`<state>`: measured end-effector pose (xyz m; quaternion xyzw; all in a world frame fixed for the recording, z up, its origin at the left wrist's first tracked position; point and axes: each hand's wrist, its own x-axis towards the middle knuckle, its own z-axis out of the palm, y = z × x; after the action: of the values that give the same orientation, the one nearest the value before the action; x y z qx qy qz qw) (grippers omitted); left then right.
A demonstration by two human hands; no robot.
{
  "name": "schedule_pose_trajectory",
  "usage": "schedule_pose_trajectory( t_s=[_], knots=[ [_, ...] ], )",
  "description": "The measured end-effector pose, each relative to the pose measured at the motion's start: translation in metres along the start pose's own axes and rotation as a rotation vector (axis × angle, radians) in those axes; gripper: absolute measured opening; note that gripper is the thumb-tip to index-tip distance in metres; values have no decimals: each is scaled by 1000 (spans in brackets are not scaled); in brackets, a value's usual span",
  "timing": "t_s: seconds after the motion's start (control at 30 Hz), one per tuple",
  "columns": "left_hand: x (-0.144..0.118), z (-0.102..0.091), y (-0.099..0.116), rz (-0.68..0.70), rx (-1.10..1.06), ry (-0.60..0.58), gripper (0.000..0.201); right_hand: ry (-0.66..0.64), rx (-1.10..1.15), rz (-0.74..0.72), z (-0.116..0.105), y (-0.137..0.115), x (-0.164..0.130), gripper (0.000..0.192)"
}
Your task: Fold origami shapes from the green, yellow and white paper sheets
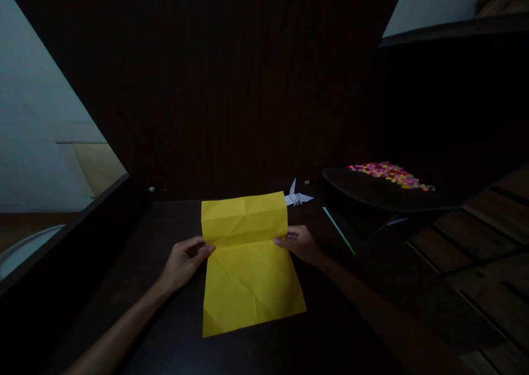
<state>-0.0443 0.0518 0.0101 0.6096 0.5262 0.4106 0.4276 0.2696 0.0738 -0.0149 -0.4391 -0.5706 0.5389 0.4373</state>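
Observation:
A yellow sheet of paper (pixel 252 287), marked with several crossing creases, is in front of me, bent along a horizontal line so its far part tilts up. My left hand (pixel 185 259) pinches its left edge near that bend, thumb on top and fingers beneath. At the opposite edge my right hand (pixel 302 245) grips the paper the same way. Just behind the sheet's far right corner lies a white folded paper bird (pixel 298 197), partly hidden by the sheet. A thin green strip (pixel 339 231) rests to the right of my right hand.
Small pink, red and yellow pieces (pixel 390 175) are heaped on a dark curved shelf (pixel 359 190) at the right. A tall dark wooden panel (pixel 248 88) rises behind the dark tabletop (pixel 136 287). A raised dark edge (pixel 82 237) runs along the left.

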Motion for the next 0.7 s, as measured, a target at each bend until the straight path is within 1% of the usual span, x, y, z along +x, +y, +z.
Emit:
schedule_pose_trajectory(
  t_s=[0.07, 0.13, 0.2, 0.27, 0.33, 0.4, 0.43, 0.5, 0.57, 0.63, 0.7],
  knots=[
    [0, -1, 1, 65, 37, -7, 25, 1, -41, -26, -4, 2, 1, 38],
    [1, -3, 0, 164, 104, -8, 21, -3, -86, -61, -6, 2, 2, 31],
    [1, -6, -2, 263, 177, -49, 19, -20, -124, -99, -9, 1, 2, 23],
    [2, -9, -6, 361, 242, -107, 23, -65, -187, -169, -13, -2, 1, 18],
    [3, -11, -8, 441, 313, -151, 31, -133, -318, -294, -19, -6, 0, 25],
    [2, -13, -6, 479, 374, -159, 38, -174, -479, -423, -24, -10, 0, 36],
    [1, -14, -4, 481, 394, -149, 40, -169, -536, -468, -26, -12, 0, 40],
    [-2, -13, 3, 473, 410, -106, 41, -112, -577, -511, -27, -18, 0, 42],
    [-7, -9, 11, 470, 423, -68, 39, -37, -580, -531, -20, -25, -2, 39],
    [-12, -1, 17, 471, 463, -70, 39, 34, -611, -510, -5, -33, -6, 35],
    [-16, 10, 21, 481, 537, -128, 37, 8, -674, -504, 16, -36, -13, 33]
  ],
)
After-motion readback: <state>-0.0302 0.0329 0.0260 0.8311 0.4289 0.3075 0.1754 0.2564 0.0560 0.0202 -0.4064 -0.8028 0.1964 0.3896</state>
